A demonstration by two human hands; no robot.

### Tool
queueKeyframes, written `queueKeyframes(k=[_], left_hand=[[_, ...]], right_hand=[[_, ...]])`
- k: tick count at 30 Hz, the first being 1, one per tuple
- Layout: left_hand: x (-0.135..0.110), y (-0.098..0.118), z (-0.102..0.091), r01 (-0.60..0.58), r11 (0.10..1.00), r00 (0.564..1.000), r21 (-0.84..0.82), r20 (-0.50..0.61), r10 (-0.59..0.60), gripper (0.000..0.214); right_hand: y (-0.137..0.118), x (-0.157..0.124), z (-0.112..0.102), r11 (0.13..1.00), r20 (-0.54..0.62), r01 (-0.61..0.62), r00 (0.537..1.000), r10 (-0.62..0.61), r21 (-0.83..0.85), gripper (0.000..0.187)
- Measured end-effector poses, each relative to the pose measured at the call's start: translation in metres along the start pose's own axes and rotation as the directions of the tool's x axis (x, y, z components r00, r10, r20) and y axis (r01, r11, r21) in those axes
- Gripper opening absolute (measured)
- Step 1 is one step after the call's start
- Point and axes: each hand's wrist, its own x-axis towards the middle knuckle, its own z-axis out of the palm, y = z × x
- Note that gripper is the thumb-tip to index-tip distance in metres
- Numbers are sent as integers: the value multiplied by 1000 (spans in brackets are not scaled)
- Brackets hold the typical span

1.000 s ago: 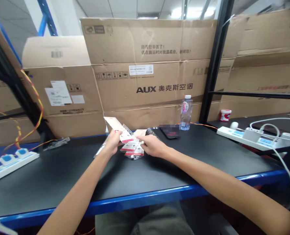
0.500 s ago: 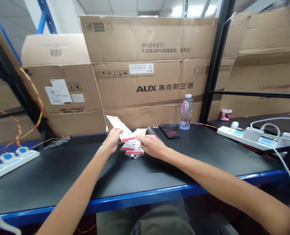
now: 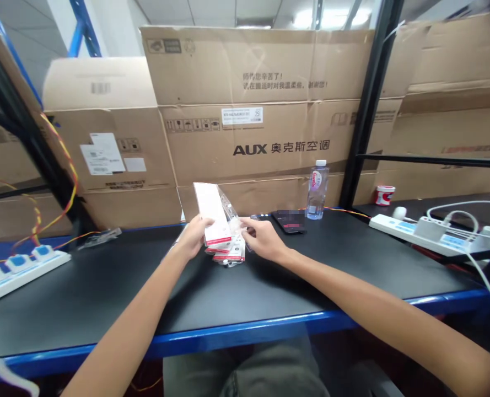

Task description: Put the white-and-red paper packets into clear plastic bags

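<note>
My left hand is closed around the left edge of a white card with a red stripe along its bottom. The card stands tilted up above the table. Pinched in my right hand is the edge of a clear plastic sleeve that shows along the card's right side. Whether the card is inside the sleeve I cannot tell. Just beneath lie several similar red-striped packets in clear plastic, fanned over one another. Their upper parts are hidden by the card.
A dark phone and a water bottle are at the back right. White power strips lie left and right. Behind stands a large cardboard sheet. A red-and-white tub sits beyond the black post.
The white card has swung more upright and its broad face now shows. Clear plastic has come into sight between the card and my right hand. The view has shifted slightly.
</note>
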Motion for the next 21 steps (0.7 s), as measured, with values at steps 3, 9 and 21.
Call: queueKeyframes(k=[3, 9, 21], left_hand=[[-1, 7, 1, 69, 992, 997, -107, -29, -73, 26], [-2, 7, -3, -92, 995, 992, -24, -91, 89, 50], [3, 5, -4, -112, 987, 974, 112, -186, 132, 37]], right_hand=[[4, 1, 3, 964, -73, -80, 992, 101, 252, 34], [2, 1, 7, 889, -24, -126, 988, 152, 441, 37], [1, 0, 9, 884, -48, -141, 982, 181, 445, 31]])
